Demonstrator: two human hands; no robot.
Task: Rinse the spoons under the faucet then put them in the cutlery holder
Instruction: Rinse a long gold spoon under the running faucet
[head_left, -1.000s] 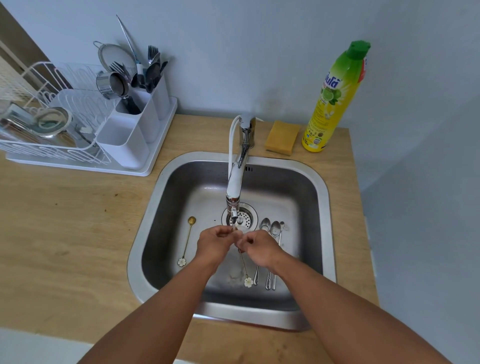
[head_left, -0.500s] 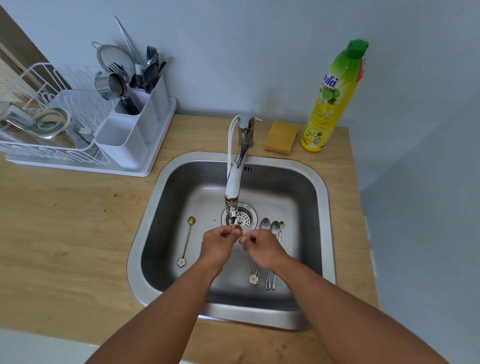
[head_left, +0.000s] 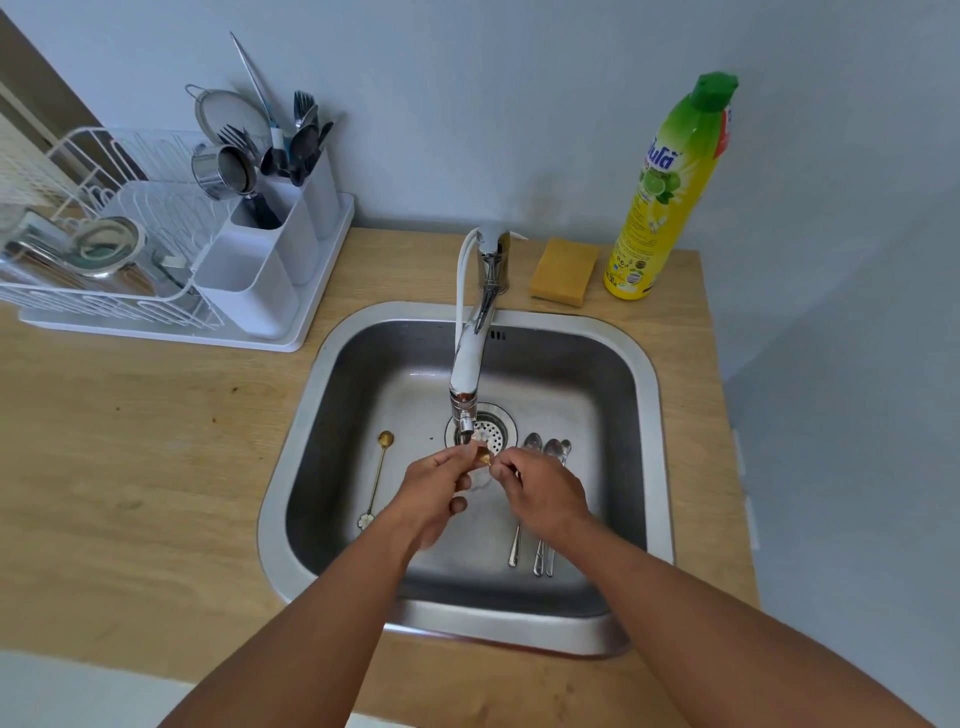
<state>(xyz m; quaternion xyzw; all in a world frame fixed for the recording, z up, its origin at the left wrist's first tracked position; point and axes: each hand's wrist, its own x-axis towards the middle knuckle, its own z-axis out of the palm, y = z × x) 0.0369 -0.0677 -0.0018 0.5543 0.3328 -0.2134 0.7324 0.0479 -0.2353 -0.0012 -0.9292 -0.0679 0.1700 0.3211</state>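
Gold spoon (head_left: 484, 457) bowl sits under faucet (head_left: 466, 382) spout; left hand (head_left: 434, 491) and right hand (head_left: 540, 493) both pinch it, fingertips meeting.

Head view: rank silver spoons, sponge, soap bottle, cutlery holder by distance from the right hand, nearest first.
1. Silver spoons, in the sink beside and under the right hand.
2. Sponge, on the counter behind the sink.
3. Soap bottle and cutlery holder, far right and far left: too close to call.
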